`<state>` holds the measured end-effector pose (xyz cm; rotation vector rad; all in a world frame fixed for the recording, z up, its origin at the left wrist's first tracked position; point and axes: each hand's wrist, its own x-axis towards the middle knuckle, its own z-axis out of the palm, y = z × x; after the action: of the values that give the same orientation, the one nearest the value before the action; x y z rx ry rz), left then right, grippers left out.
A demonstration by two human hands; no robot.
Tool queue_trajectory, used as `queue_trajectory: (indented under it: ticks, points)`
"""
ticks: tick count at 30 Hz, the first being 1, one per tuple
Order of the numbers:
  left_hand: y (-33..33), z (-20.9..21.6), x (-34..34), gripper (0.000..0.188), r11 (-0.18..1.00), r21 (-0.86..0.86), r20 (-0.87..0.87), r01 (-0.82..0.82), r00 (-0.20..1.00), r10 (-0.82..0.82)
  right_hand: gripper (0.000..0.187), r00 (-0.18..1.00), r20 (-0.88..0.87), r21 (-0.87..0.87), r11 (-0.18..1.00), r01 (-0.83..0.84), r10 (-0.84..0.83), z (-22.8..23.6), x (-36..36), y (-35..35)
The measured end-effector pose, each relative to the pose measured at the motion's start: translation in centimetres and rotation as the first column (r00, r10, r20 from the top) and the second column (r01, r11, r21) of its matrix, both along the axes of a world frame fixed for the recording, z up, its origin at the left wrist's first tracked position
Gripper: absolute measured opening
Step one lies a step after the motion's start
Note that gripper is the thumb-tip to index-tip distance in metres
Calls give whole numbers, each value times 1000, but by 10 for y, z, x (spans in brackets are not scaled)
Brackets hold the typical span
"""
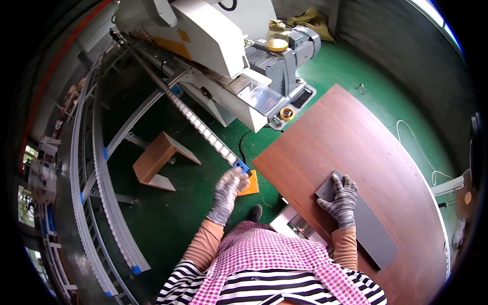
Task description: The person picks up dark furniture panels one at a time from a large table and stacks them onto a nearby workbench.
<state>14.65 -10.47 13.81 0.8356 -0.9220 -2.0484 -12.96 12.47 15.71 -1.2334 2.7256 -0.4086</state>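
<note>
My right hand [341,203], in a grey striped glove, lies with fingers spread on a long dark grey panel [373,231]. That panel rests on a brown wood-look tabletop [305,147], and my forearm covers part of its near edge. My left hand [229,195], gloved alike, is at the blue end cap [241,165] of a long roller rail [203,129]. Its fingers look bent but are slightly blurred. I cannot tell whether they grip the cap or only lie over it.
A white and grey machine [208,35] with a motor [305,43] stands ahead. An angled brown board piece [160,157] sits on the green floor to the left, before a curved roller conveyor [109,218]. Near my left hand is an orange block [251,184]. A white cable [414,140] lies right.
</note>
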Motion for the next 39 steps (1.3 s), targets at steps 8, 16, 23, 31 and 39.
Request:
queue_trajectory:
  ticks: [8, 16, 23, 31, 39]
  points:
    - [-129, -2, -50, 16, 958, 240, -130, -157, 973, 192, 88, 990, -26, -3, 991, -136, 136, 3, 27, 6]
    - [-275, -27, -131, 59, 944, 256, 121, -207, 976, 181, 67, 993, -101, 95, 993, 67, -57, -14, 67, 11]
    - [-331, -28, -191, 88, 936, 110, 574, -334, 790, 214, 61, 959, -100, 96, 957, 275, -266, -24, 104, 18]
    - [-334, -84, -243, 98, 963, -196, 668, -184, 694, 268, 48, 810, -162, 36, 817, 576, -564, -21, 136, 14]
    - [-299, -80, -189, 41, 975, 36, 236, 219, 946, -221, 91, 513, -126, 176, 490, 854, -849, -37, 144, 48]
